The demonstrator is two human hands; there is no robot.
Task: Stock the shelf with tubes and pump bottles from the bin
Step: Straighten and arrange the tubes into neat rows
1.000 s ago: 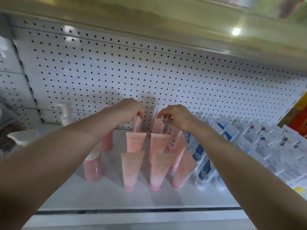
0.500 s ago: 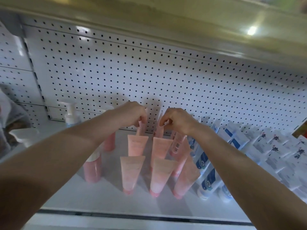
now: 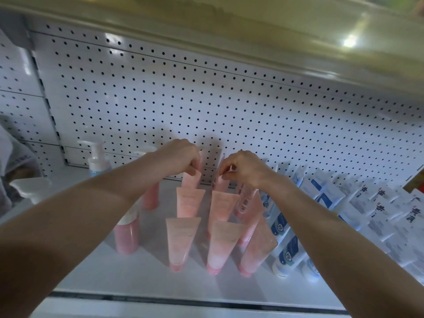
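Several pink tubes (image 3: 181,239) stand cap-down in rows on the white shelf (image 3: 142,276). At the back of the left row, my left hand (image 3: 181,157) pinches the crimped top of a pink tube (image 3: 191,180). My right hand (image 3: 243,166) pinches the top of another pink tube (image 3: 221,183) at the back of the middle row. Both tubes stand close to the pegboard. Two pink pump bottles (image 3: 127,235) stand left of the tubes, partly hidden by my left forearm. The bin is out of view.
A white pegboard (image 3: 206,106) backs the shelf, and another shelf (image 3: 252,35) hangs overhead. A blue pump bottle (image 3: 97,161) stands far left. Blue-and-white tubes (image 3: 286,251) and white boxes (image 3: 378,210) fill the right side. A white pump head (image 3: 29,187) sits at the left edge.
Both hands stay at the back tubes, fingertips shifting slightly on the tube tops. The camera view has drifted so the shelf appears further right and lower.
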